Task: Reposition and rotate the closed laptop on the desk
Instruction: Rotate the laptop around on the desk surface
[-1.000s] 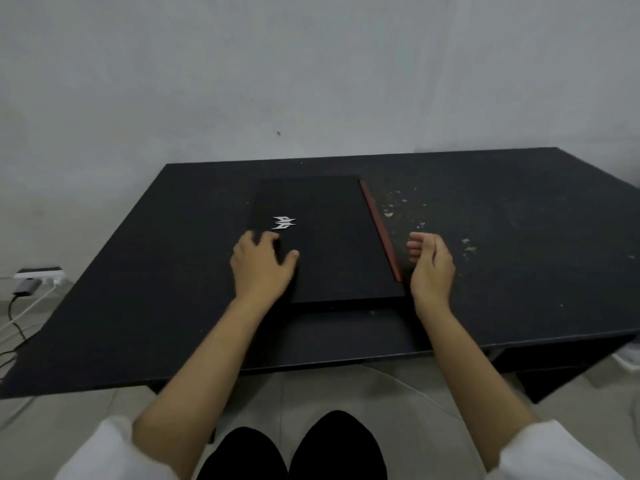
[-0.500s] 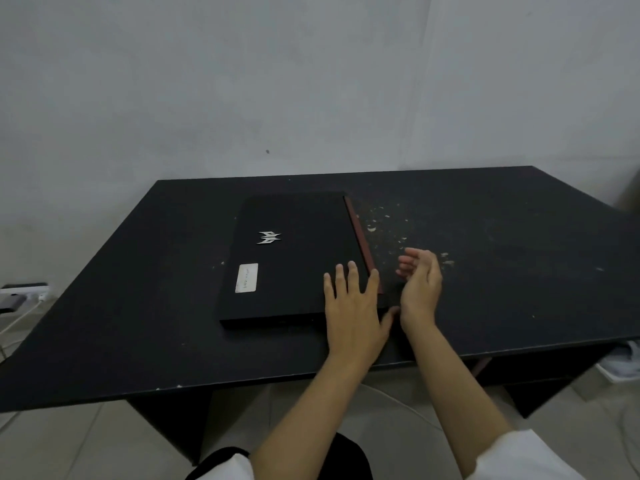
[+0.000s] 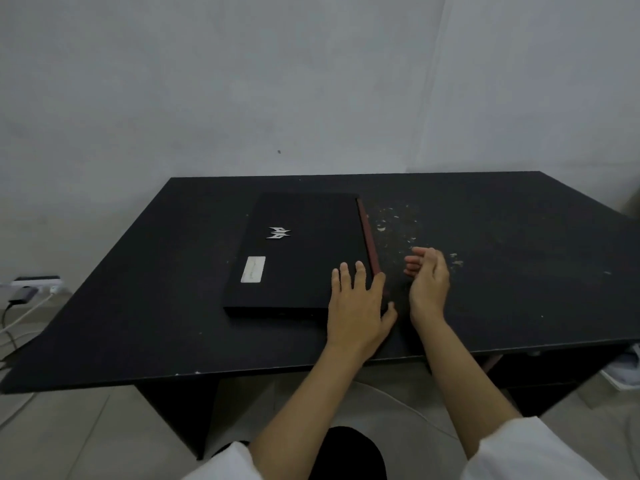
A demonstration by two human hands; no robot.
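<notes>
A closed black laptop [image 3: 301, 251] with a silver emblem, a white sticker and a red strip along its right edge lies left of centre on the black desk [image 3: 519, 271]. My left hand [image 3: 356, 306] lies flat on the laptop's near right corner, fingers spread, thumb over the red edge. My right hand [image 3: 427, 282] stands on its side on the desk just right of the laptop, fingers loosely curled, a small gap from the edge, holding nothing.
Pale flecks [image 3: 398, 226] are scattered on the desk right of the laptop. A white wall stands behind the desk. A power strip with plugs and cables [image 3: 31, 289] lies on the floor at far left. A white object [image 3: 627, 372] sits on the floor under the desk's right end.
My left hand moved from the laptop's near left part across to its near right corner. My right hand has stayed beside the laptop's right edge. The white sticker is now uncovered.
</notes>
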